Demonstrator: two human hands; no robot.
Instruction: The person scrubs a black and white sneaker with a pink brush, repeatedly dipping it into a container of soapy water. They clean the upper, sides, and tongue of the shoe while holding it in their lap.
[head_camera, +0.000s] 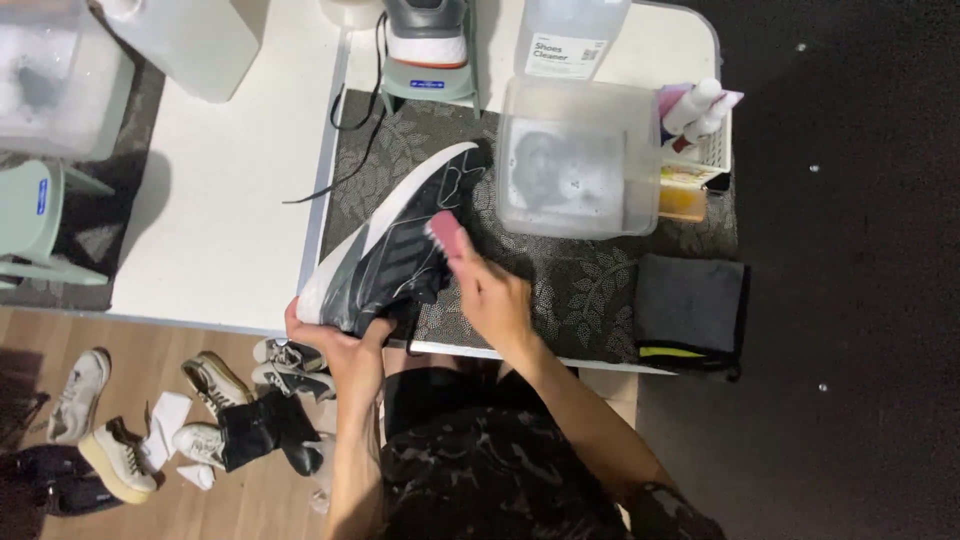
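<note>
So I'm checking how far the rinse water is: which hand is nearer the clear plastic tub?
Right. The right hand, holding the pink brush on the black shoe, is just below-left of the clear tub. The left hand grips the shoe's near end, farther away.

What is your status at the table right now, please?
Left hand grips shoe heel. Right hand holds pink brush on its side. Tub close behind.

Both bare forearms rise from the bottom of the view, near each other low down and parting toward the hands. The left hand (322, 335) is cupped — fingers curled shut in a grip, palm turned inward. The right hand (492, 295) reaches further forward, fingers pinched closed, wrist slightly bent.
</note>
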